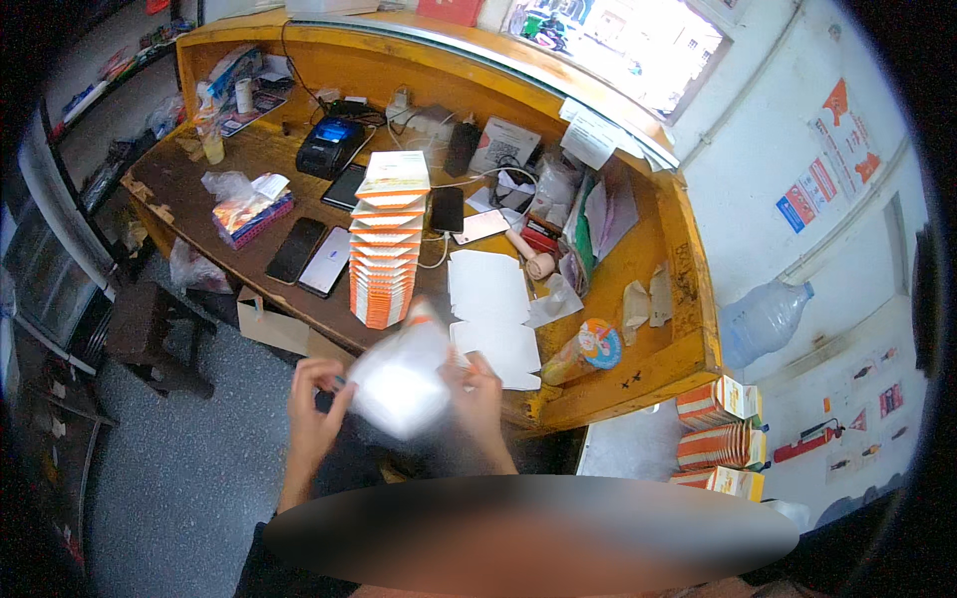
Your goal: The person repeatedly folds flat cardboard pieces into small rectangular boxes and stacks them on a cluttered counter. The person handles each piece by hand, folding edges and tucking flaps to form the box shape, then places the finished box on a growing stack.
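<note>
A white, folded cardboard box (pixel 401 384) is between my hands in front of the desk's near edge, smeared by motion, with a bit of orange at its far end. My left hand (pixel 317 391) has its thumb and curled fingers closed at the box's left edge. On the opposite edge, my right hand (pixel 477 397) pinches the cardboard and is partly blurred. Just beyond stands a tall stack of nested orange-and-white boxes (pixel 389 244). To its right lie flat white box blanks (pixel 490 304), close to my right hand.
On the wooden desk (pixel 224 184) are two phones (pixel 324 261), a tissue pack (pixel 249 211), a black card terminal (pixel 329 147) and a lidded drink cup (pixel 588 349). More stacked boxes (pixel 716 439) stand at lower right. A dark stool (pixel 155 334) is at left.
</note>
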`<state>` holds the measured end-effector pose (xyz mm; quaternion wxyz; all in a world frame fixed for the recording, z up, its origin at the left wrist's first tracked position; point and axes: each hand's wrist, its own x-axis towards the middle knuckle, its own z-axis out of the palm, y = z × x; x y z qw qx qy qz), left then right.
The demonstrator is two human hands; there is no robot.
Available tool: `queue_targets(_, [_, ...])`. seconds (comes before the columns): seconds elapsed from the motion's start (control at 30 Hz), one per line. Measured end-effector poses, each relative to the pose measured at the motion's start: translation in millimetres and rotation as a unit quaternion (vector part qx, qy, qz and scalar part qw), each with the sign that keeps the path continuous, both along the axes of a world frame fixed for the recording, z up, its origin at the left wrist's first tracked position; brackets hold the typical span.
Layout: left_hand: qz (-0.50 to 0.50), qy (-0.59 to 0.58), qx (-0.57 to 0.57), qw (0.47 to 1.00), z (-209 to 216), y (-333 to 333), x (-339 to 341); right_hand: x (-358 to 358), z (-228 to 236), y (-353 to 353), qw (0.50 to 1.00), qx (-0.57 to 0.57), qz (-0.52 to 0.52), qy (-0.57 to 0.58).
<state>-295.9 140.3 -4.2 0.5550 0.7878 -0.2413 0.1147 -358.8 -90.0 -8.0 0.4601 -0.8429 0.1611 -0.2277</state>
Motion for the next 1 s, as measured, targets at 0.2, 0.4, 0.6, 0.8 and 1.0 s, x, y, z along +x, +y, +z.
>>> queue_targets(0.2, [-0.381,0.338,-0.576,0.640,-27,-47,-31,-13,2,54,0.941,-0.195,0.073,-0.265])
queue_targets(0.4, [-0.118,0.244,-0.290,0.918,-15,-31,-31,-12,-3,33,0.896,0.133,0.404,-0.128])
queue_targets(0.6, [-0.183,0.165,-0.055,0.968,-8,-46,-33,-38,-37,9,0.828,0.486,0.278,-0.014])
queue_targets(0.8, [-0.172,-0.051,0.110,0.978,-22,-81,-41,-55,-94,18,0.726,0.674,0.136,-0.022])
queue_targets(1.0, [-0.281,-0.074,0.083,0.953,20,-81,-22,-53,-101,25,0.691,0.712,0.113,-0.048])
